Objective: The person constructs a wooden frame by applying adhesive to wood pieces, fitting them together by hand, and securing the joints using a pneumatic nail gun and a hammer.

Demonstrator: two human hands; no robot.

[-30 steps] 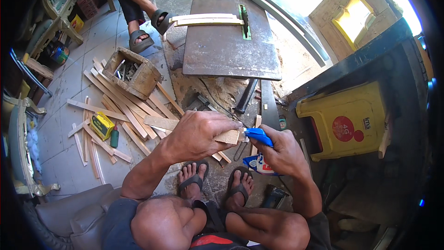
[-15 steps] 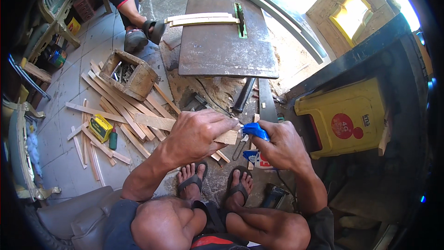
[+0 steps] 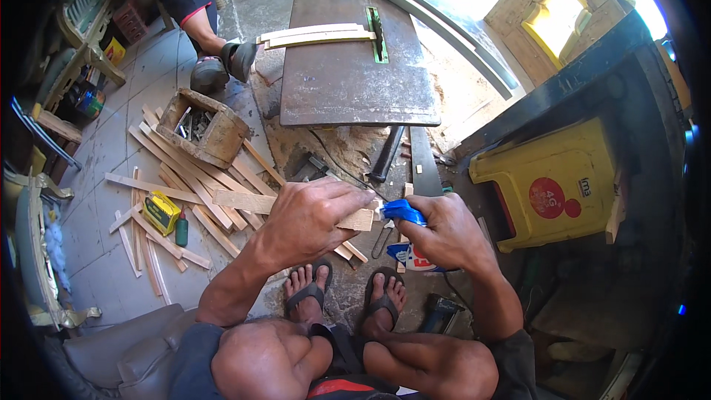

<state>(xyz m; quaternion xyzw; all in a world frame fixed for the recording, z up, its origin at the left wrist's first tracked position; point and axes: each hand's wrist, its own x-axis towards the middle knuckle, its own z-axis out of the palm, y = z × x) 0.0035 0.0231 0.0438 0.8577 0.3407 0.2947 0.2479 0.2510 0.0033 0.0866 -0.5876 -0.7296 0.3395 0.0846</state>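
My left hand (image 3: pixel 307 218) is closed around a flat wooden strip (image 3: pixel 241 202), whose squared end (image 3: pixel 359 220) sticks out past my fingers. In my right hand (image 3: pixel 455 230), a crumpled blue plastic packet (image 3: pixel 404 212) is pinched between thumb and fingers. The packet's tip, with a bit of white, comes up against or very near the end of the strip by my left fingertips; contact cannot be made out. Below my right hand lies a blue, white and red wrapper (image 3: pixel 415 255) on the floor.
Ahead stands a saw table (image 3: pixel 348 92) with curved strips on it. Left are loose wooden strips (image 3: pixel 200 185), a wooden box (image 3: pixel 211 133) of metal pieces, a yellow box (image 3: pixel 160 211) and a green bottle (image 3: pixel 181 231). A yellow stool (image 3: pixel 548 178) lies right. Another person's feet (image 3: pixel 222 67) show.
The view has shifted slightly. My right hand and the blue packet are a little closer to the strip's end; both hands keep their hold.
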